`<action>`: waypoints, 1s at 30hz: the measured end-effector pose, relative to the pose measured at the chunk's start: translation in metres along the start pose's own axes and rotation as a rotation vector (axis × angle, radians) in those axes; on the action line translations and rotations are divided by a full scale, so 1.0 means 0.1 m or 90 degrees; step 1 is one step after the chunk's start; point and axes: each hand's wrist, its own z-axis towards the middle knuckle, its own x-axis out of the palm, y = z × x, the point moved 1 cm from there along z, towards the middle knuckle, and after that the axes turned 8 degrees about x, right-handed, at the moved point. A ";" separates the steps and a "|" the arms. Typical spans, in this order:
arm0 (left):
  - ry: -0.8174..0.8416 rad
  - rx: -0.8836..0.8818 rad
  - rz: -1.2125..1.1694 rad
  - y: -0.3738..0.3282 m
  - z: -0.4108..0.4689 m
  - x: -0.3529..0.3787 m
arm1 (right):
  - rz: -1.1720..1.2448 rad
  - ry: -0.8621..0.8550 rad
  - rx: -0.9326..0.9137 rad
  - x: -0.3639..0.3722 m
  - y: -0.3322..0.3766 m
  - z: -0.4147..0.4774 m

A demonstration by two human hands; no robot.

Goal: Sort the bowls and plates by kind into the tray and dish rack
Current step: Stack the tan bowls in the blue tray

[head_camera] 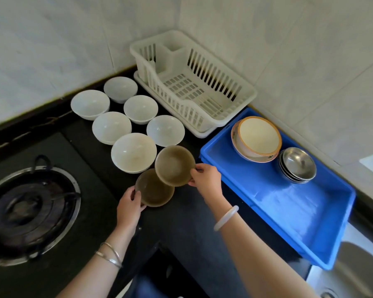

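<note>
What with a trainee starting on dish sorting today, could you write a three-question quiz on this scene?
1. True or false: the dish rack holds plates.
2. How many white bowls stand on the counter?
3. The right hand grips: A a steel bowl, B a brown bowl, C a white bowl.
Key: 1 false; 2 six; 3 B.

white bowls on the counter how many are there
6, all on the counter left of the dish rack: rear bowl, far-left bowl, centre bowl, centre-left bowl, right bowl, front bowl. None look stacked or hidden.
</note>
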 end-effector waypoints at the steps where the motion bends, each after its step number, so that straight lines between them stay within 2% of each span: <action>1: 0.000 -0.005 -0.014 -0.01 0.00 0.00 | -0.037 0.012 -0.009 0.03 0.01 -0.04; 8: 0.002 -0.052 -0.083 -0.01 0.00 -0.04 | -0.219 0.025 -0.029 0.33 -0.06 -0.17; 17: 0.027 -0.006 0.035 0.06 0.07 -0.08 | -0.319 -0.005 -0.025 0.51 -0.09 -0.14; 21: 0.020 -0.005 0.037 0.06 0.08 -0.08 | -0.292 -0.009 -0.023 0.50 -0.13 -0.10; 27: 0.022 -0.035 0.016 -0.01 0.04 -0.05 | -0.158 0.127 0.048 0.49 -0.21 -0.04; 30: 0.047 -0.002 0.033 -0.09 -0.01 -0.03 | -0.118 0.116 0.023 0.42 -0.26 -0.06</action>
